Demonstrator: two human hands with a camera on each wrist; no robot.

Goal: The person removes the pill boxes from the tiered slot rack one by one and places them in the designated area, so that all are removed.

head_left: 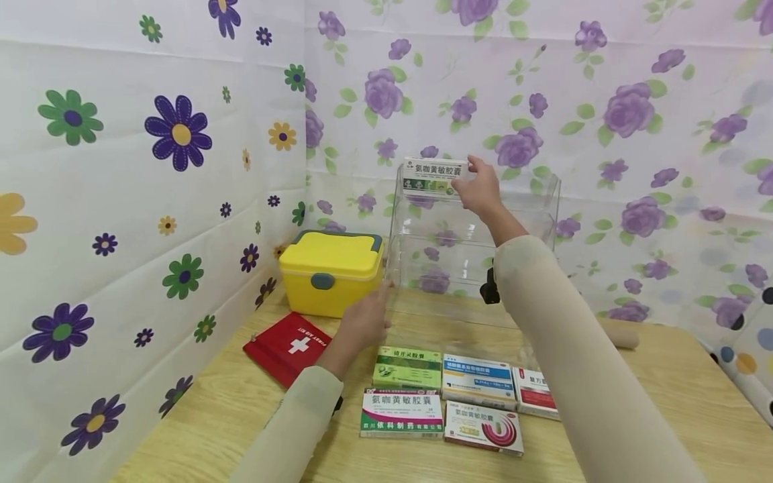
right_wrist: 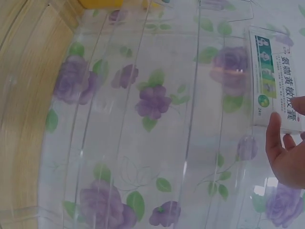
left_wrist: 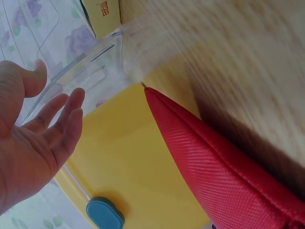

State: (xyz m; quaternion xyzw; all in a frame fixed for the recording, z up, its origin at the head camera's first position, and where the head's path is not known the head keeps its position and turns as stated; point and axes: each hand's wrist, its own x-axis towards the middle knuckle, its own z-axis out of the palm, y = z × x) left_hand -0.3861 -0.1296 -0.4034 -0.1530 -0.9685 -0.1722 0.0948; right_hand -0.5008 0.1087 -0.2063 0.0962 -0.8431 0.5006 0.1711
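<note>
My right hand (head_left: 481,191) pinches the right end of a white medicine box (head_left: 431,169) with a green picture strip. This box is at the top left tier of a clear stepped acrylic rack (head_left: 395,215). In the right wrist view, thumb and fingers are at one end of the same box (right_wrist: 267,81), over the clear shelves. My left hand (head_left: 365,320) is low beside the rack's left side, in front of a yellow case (head_left: 332,285). The left wrist view shows this hand (left_wrist: 33,148) with relaxed, spread fingers and nothing in them.
In front of the rack lie a green box (head_left: 407,367), a blue-and-white box (head_left: 479,381), a red-and-white box (head_left: 534,391) and two more medicine boxes (head_left: 401,410). A red first aid pouch (head_left: 284,345) lies at the left. Floral cloth (head_left: 374,40) hangs behind the wooden table (head_left: 199,429).
</note>
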